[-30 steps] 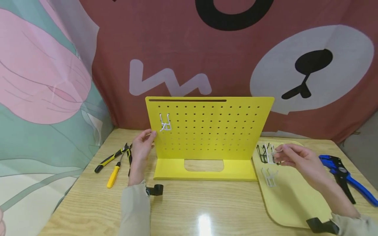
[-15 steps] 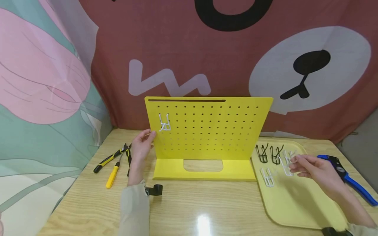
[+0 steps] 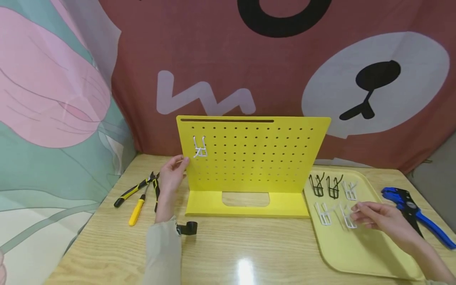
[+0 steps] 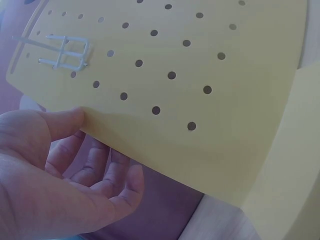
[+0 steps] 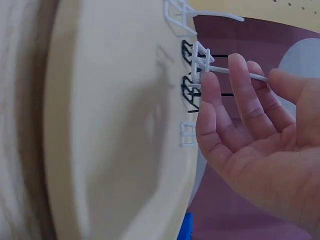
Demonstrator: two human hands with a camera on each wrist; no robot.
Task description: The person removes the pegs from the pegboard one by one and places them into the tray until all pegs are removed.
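Note:
A yellow pegboard (image 3: 249,154) stands upright on its base, with a white wire hook (image 3: 200,147) hung at its upper left. My left hand (image 3: 171,174) grips the board's left edge, thumb on the front face and fingers behind it, as the left wrist view shows. My right hand (image 3: 381,221) is over the yellow tray (image 3: 356,253) and pinches the prong of another white wire hook (image 5: 201,61) between thumb and fingers. Nearby in the tray are two black wire hooks (image 3: 333,187) and two more white hooks (image 3: 323,215).
Left of the board lie black-and-yellow pliers (image 3: 133,194) and a yellow-handled screwdriver (image 3: 137,211), close to the left forearm. Blue wire strippers (image 3: 417,211) lie beyond the tray's right side. A printed cloth (image 3: 206,51) hangs behind the table.
My right hand has carried the white hook away from the black hooks, right and then toward the front of the tray. The left hand keeps its place on the board's edge.

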